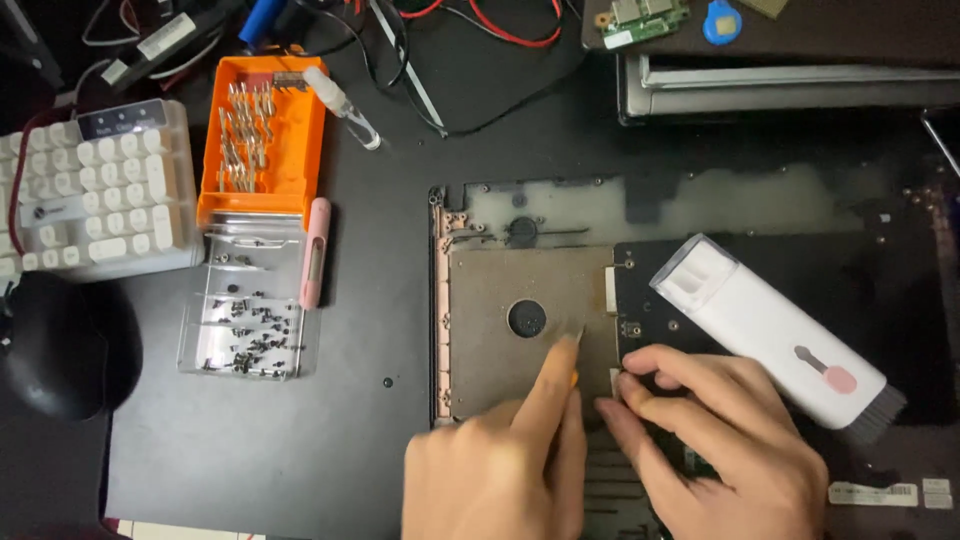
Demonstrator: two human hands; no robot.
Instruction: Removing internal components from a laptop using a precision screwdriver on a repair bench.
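An opened laptop chassis (500, 290) lies on a black mat, showing a grey metal plate with a round hole (526, 318) and a dark board (800, 280) to its right. My left hand (500, 470) rests on the plate with the index finger stretched forward over a thin orange tool (574, 378), only a sliver of which shows. My right hand (710, 440) sits at the dark board's left edge, with thumb and forefinger pinched on a small pale tab (613, 380). A white cleaning tool with a dark brush end (760, 330) lies across the board just above my right hand.
At left are an orange bit tray (262, 140), a clear tray of several small screws (245, 310), a pink tool (315, 250), a white keyboard (95, 195) and a black mouse (50, 345). A small spray bottle (345, 105), cables, a green circuit board (640, 20) and another laptop (780, 85) lie at the back.
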